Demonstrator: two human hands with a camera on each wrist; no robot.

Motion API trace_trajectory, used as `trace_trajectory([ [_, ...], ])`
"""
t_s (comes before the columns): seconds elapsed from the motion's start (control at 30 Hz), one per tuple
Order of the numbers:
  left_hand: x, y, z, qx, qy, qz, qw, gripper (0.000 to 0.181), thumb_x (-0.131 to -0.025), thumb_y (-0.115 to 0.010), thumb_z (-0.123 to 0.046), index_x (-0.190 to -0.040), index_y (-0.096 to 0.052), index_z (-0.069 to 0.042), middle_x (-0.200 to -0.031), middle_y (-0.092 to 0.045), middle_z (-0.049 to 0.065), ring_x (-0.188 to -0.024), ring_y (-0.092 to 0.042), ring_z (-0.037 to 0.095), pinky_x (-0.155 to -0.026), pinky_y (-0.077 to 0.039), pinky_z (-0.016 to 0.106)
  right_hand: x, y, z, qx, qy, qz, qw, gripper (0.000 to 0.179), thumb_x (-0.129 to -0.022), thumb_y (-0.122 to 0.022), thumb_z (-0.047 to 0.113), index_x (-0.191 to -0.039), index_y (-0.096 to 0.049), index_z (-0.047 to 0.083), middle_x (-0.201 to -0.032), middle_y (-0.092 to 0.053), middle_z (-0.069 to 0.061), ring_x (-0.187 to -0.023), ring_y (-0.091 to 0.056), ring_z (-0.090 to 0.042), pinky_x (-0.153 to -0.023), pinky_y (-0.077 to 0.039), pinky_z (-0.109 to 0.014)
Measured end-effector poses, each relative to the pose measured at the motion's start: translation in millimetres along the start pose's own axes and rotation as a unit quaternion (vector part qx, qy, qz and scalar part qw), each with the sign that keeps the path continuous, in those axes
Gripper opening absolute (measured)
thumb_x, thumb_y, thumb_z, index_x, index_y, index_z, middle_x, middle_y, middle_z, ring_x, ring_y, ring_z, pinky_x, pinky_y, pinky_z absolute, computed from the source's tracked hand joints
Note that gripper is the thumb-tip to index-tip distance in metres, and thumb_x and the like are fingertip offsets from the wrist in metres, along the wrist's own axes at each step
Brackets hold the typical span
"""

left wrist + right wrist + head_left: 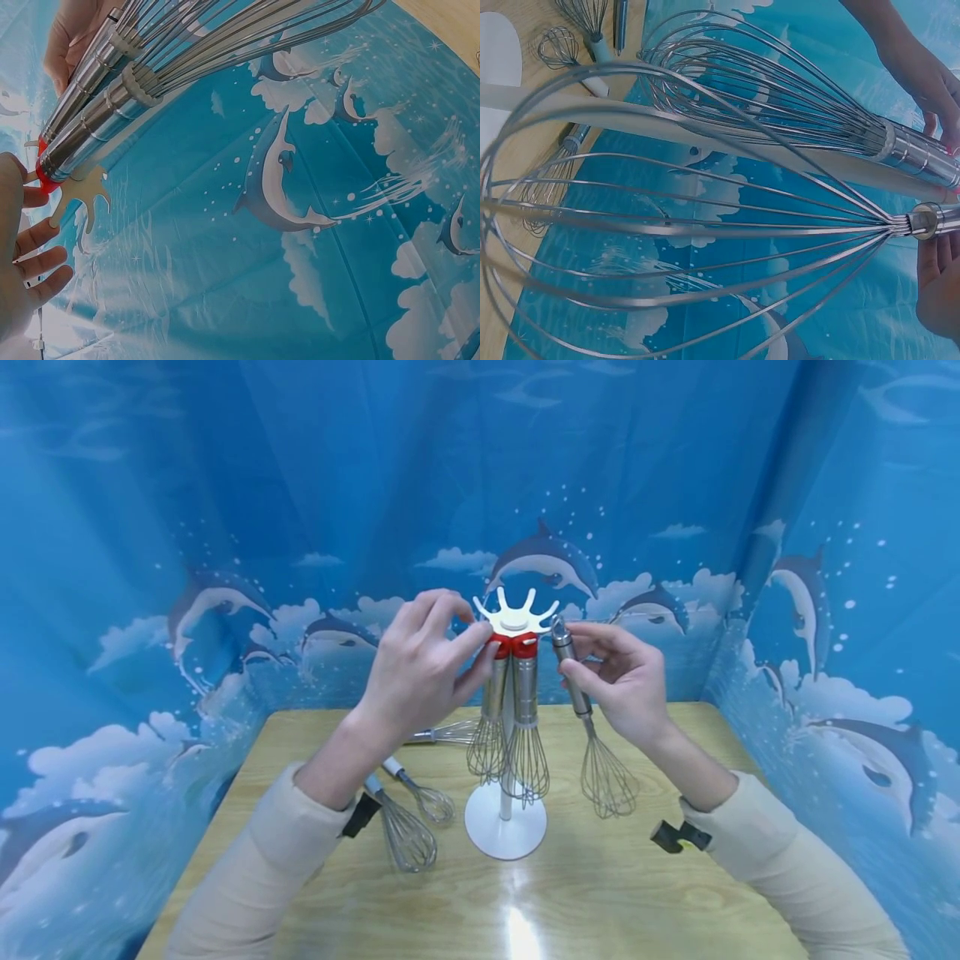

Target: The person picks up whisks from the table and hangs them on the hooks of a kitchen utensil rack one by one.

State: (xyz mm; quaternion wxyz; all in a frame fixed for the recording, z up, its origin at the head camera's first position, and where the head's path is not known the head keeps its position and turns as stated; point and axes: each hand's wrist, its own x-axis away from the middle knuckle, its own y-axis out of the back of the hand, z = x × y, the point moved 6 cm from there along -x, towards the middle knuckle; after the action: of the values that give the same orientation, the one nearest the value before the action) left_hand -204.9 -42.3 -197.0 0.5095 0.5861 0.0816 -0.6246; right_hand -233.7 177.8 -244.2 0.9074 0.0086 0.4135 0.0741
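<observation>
Risk 1: the loose-hanging steel whisk (582,706) is sitting just beside the white hook stand (514,620), so a misaligned end loop could be missing the prong and dropping. Risk 2: the narrow post could be tipping if either hand is pushing the hub sideways (the round base is looking modest for this load). Wires could also be tangling if the heads are swinging together

Right hand (626,681) is pinching that steel handle; left hand (420,656), thumb and forefinger together, is pinching the red end of the left hanging whisk (494,693)

Counting: six whisks total. One is in the right hand, two red-ended are hanging on the stand, three are lying left on the surface (637,877). One stand, at least four bare prongs showing
</observation>
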Motion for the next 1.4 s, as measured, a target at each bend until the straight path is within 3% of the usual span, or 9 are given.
trace_trajectory([
  [0.17,0.5,0.1,0.3,0.001,0.0,-0.003,1.0,0.017,-0.1,-0.066,-0.024,-0.097,-0.074,-0.01,-0.103,-0.067,0.014,-0.104,-0.064,0.033,-0.083,-0.058,0.046,0.7,-2.3,-1.8,-0.008,-0.007,0.0,0.9999,0.056,-0.086,-0.063,-0.023,-0.123,-0.073,0.018,-0.098,-0.077,0.008,-0.081,-0.072,-0.006,-0.068,-0.063,-0.023],
  [0.3,0.7,-0.1,0.4,0.002,0.001,-0.003,1.0,0.017,-0.1,-0.066,-0.024,-0.098,-0.074,-0.01,-0.104,-0.067,0.014,-0.105,-0.064,0.033,-0.083,-0.058,0.046,0.8,-3.0,-3.5,-0.018,-0.012,0.0,0.9998,0.053,-0.087,-0.062,-0.022,-0.124,-0.074,0.014,-0.097,-0.077,0.006,-0.08,-0.072,-0.007,-0.068,-0.063,-0.023],
  [0.6,0.9,-0.5,0.0,0.003,0.001,-0.003,1.0,0.017,-0.1,-0.066,-0.024,-0.099,-0.075,-0.01,-0.104,-0.068,0.013,-0.105,-0.064,0.033,-0.084,-0.059,0.045,7.9,-4.9,-13.3,-0.003,-0.054,0.004,0.9986,0.052,-0.09,-0.063,-0.017,-0.122,-0.073,0.023,-0.098,-0.076,0.009,-0.083,-0.072,-0.006,-0.07,-0.063,-0.023],
  [1.17,0.8,-0.1,-0.6,0.001,0.0,-0.004,1.0,0.017,-0.1,-0.066,-0.024,-0.099,-0.075,-0.01,-0.104,-0.068,0.013,-0.105,-0.064,0.033,-0.084,-0.059,0.045,9.4,-12.4,-20.0,-0.032,-0.014,-0.002,0.9994,0.06,-0.085,-0.063,-0.022,-0.124,-0.071,0.023,-0.107,-0.076,0.01,-0.093,-0.071,-0.005,-0.078,-0.061,-0.018],
  [1.27,0.4,0.1,-0.4,0.002,-0.001,-0.006,1.0,0.017,-0.1,-0.066,-0.024,-0.098,-0.075,-0.01,-0.103,-0.068,0.013,-0.104,-0.064,0.033,-0.085,-0.059,0.045,10.2,-14.1,-20.7,-0.02,-0.006,-0.006,0.9998,0.058,-0.085,-0.065,-0.021,-0.126,-0.071,0.018,-0.11,-0.075,0.011,-0.095,-0.07,-0.005,-0.08,-0.061,-0.018],
  [1.4,-0.4,0.2,0.0,0.004,-0.004,-0.009,0.9999,0.017,-0.1,-0.066,-0.024,-0.097,-0.074,-0.01,-0.102,-0.068,0.013,-0.104,-0.064,0.033,-0.086,-0.058,0.046,11.5,-16.1,-21.2,0.002,0.009,-0.009,0.9999,0.049,-0.082,-0.067,-0.023,-0.129,-0.065,-0.007,-0.115,-0.074,0.012,-0.096,-0.07,-0.006,-0.082,-0.06,-0.019],
])
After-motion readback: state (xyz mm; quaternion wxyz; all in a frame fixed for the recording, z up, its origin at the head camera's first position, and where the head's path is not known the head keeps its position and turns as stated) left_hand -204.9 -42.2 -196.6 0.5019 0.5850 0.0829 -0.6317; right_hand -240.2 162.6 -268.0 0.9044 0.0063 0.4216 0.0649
